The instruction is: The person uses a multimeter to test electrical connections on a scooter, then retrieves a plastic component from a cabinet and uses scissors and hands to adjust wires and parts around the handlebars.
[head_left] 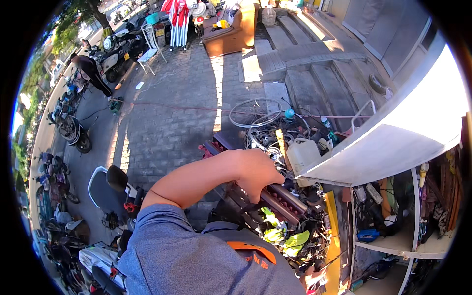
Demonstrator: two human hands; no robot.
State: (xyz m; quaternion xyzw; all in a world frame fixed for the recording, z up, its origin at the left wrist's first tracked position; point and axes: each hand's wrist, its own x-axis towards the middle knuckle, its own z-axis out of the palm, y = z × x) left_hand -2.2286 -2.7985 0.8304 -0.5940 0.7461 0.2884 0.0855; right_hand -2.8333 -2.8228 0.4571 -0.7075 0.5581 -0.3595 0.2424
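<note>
My left hand [258, 173] reaches across the middle of the view, bent down over a long dark red-brown metal bar [282, 204] with a row of holes or studs. Its thumb and fingers curl round the bar, and the palm side is hidden. The bar's far end [221, 141] shows beyond my forearm. What looks like part of my right hand [313, 279] is low at the right, with its fingers not clear. Yellow-green cloth or gloves [296, 243] lie beside the bar, on a heap of cables and metal parts.
A bicycle wheel rim [255, 112] and a pale plastic jerrycan [303, 155] lie beyond the heap. At right stands a white cabinet [413, 250] with stuffed shelves and a large white panel [388, 130]. Steps, a brown armchair [231, 39], motorbikes and another person [89, 71] are farther off.
</note>
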